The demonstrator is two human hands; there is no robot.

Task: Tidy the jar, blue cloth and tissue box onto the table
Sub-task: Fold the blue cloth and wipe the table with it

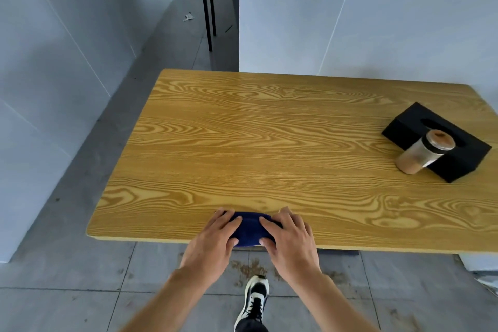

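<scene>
Your table (pixel 269 143) fills most of the view: a rectangular slab with a smooth top printed in bold yellow-brown wood grain, its near edge thin and pale. Under it lies a floor (pixel 80 277) of large matte grey tiles, with a scatter of brown grit at 6 o'clock just past the table edge.

At about 3 o'clock on the table sits the tissue box (pixel 420 127), a flat black block with sharp corners and a long oval slot in its top, turned at an angle to the table edges. The jar (pixel 423 152) stands just in front of it, touching or nearly touching its near side: a clear cylinder with a round brownish lid, and brown powder settled in its bottom.

At 6 o'clock, right on the near edge, is the blue cloth (pixel 249 229), a dark, soft bundle pressed into a small pad. Your left hand (pixel 213 242) and right hand (pixel 289 241) lie on either side of it, fingers spread and flat, thumbs tucked against its near side, pressing it down rather than clutching it.

Below, one black-and-white laced shoe (pixel 256 296) points toward the table.
</scene>
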